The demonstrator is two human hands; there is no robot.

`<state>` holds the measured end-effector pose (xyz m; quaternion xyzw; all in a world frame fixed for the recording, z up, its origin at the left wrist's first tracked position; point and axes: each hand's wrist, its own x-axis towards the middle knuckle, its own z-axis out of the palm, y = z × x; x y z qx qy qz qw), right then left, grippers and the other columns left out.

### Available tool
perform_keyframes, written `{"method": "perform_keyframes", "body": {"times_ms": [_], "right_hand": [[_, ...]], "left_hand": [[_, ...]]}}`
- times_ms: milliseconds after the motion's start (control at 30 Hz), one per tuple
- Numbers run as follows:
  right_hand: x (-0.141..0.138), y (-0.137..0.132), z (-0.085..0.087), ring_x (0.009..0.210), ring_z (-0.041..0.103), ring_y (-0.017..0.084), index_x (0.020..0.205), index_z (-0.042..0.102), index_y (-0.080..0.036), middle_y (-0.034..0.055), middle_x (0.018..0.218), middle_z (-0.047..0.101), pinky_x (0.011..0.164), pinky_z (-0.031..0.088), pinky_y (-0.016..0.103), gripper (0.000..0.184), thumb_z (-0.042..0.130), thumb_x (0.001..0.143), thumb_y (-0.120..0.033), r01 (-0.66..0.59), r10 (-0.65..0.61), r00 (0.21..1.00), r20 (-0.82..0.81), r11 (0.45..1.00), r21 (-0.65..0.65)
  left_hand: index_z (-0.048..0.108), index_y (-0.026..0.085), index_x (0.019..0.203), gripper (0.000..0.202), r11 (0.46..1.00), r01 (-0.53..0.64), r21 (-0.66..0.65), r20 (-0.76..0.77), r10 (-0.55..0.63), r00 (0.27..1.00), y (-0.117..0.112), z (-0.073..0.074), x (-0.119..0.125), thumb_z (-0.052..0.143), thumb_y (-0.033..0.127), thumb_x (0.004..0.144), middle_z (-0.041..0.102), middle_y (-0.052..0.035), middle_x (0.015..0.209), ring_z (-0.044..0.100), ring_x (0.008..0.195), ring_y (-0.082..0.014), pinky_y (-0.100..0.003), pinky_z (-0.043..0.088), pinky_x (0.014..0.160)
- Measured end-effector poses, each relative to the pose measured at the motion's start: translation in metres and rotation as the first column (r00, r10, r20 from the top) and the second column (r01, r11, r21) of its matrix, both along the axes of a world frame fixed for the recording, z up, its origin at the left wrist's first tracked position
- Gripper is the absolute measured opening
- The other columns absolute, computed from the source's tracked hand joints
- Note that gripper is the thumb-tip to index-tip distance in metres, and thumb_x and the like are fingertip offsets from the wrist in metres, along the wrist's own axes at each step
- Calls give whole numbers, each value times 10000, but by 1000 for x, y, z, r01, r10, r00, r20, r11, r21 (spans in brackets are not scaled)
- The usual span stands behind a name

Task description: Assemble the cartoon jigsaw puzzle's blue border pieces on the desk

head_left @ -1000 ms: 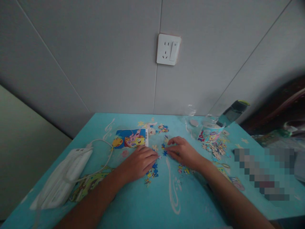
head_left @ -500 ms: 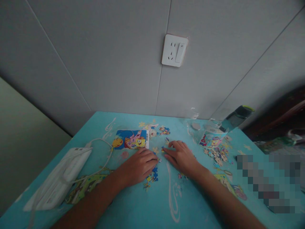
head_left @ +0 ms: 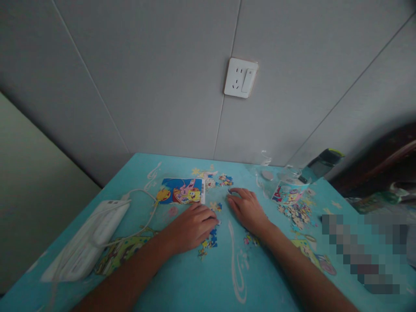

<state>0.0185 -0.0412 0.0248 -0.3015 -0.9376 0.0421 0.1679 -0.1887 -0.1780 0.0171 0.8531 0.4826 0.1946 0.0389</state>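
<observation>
My left hand (head_left: 191, 226) lies palm down on the turquoise table (head_left: 195, 277), its fingers loosely curled over a small cluster of joined blue puzzle pieces (head_left: 209, 241). My right hand (head_left: 247, 209) rests flat beside it, fingers stretched toward small loose pieces near the table's middle. A colourful cartoon picture card (head_left: 182, 191) lies just beyond my left hand. More loose puzzle pieces (head_left: 297, 213) are heaped to the right of my right hand.
A white power strip with cable (head_left: 89, 236) lies at the left. A clear cup with a cartoon label (head_left: 287, 190), a clear lid and a dark bottle (head_left: 321, 162) stand at the back right. A wall socket (head_left: 241, 78) sits above the table.
My right hand has slid forward and flattened, its fingers no longer pinched near the left hand's fingertips. My left hand has stayed put. The view tilted slightly down.
</observation>
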Motion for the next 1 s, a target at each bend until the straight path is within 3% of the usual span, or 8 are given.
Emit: {"method": "perform_keyframes", "body": {"times_ms": [133, 233, 333, 467, 600, 700, 867, 1000], "right_hand": [[-5, -12, 7, 1135, 608, 195, 1124, 698, -238, 40, 1147, 725, 1052, 372, 409, 288, 422, 1050, -278, -186, 184, 982, -40, 981, -60], [-9, -15, 9, 1003, 659, 166, 1041, 701, -215, 37, 1044, 744, 1012, 416, 374, 316, 389, 1059, -259, -266, 258, 962, -94, 959, -95], [-16, -5, 4, 1115, 636, 202, 1152, 682, -197, 83, 1161, 722, 1032, 420, 405, 303, 404, 1052, -266, -212, 203, 969, -144, 976, -49], [-25, 9, -5, 1368, 471, 257, 1365, 579, -225, 105, 1418, 589, 1134, 332, 495, 361, 452, 1031, -277, -177, 179, 979, -92, 984, 33], [-24, 4, -4, 1346, 505, 229, 1287, 630, -265, 53, 1280, 693, 1186, 237, 527, 314, 439, 1038, -264, -247, 247, 967, -60, 969, 12], [-20, 0, 0, 1226, 602, 191, 1227, 653, -263, 35, 1169, 739, 1183, 250, 499, 297, 416, 1047, -252, -278, 272, 953, -129, 960, -30], [-24, 13, -9, 1336, 516, 245, 1321, 605, -223, 108, 1384, 618, 1139, 322, 525, 337, 434, 1037, -279, -140, 141, 982, -126, 990, 12], [-22, 12, -10, 1357, 501, 237, 1342, 593, -238, 86, 1318, 668, 1178, 267, 554, 345, 436, 1036, -274, -219, 217, 972, -92, 975, -20]], "left_hand": [[633, 217, 1195, 237, 999, -27, 17, -4, 27, 1000, 1, 2, 0, 499, 222, 999, 635, -57, 1151, 549, 1103, -229, -428, 412, 1000], [632, 211, 1202, 244, 998, -49, 48, -2, 49, 999, 1, 3, -1, 498, 223, 998, 634, -68, 1159, 548, 1119, -234, -436, 413, 1011], [626, 210, 1216, 253, 997, -53, 58, -3, 53, 999, 1, 2, -1, 510, 219, 991, 640, -68, 1155, 555, 1107, -232, -437, 419, 1008], [625, 220, 1223, 257, 997, -53, 52, -13, 54, 998, 1, 1, -1, 518, 225, 990, 644, -62, 1153, 554, 1113, -236, -440, 418, 1011], [624, 223, 1226, 259, 996, -71, 50, -17, 71, 997, 1, 1, -1, 515, 227, 991, 638, -60, 1163, 546, 1127, -241, -447, 412, 1022], [628, 222, 1215, 251, 995, -83, 51, -15, 84, 996, 2, 2, -1, 515, 227, 991, 632, -58, 1167, 543, 1123, -241, -452, 409, 1022], [623, 223, 1221, 255, 996, -72, 53, -5, 73, 997, 1, 2, 0, 512, 217, 991, 637, -52, 1159, 550, 1102, -233, -445, 415, 1008], [629, 224, 1208, 246, 994, -79, 72, 15, 78, 997, 1, 1, -1, 521, 221, 986, 643, -55, 1145, 557, 1100, -233, -437, 424, 998]]}}
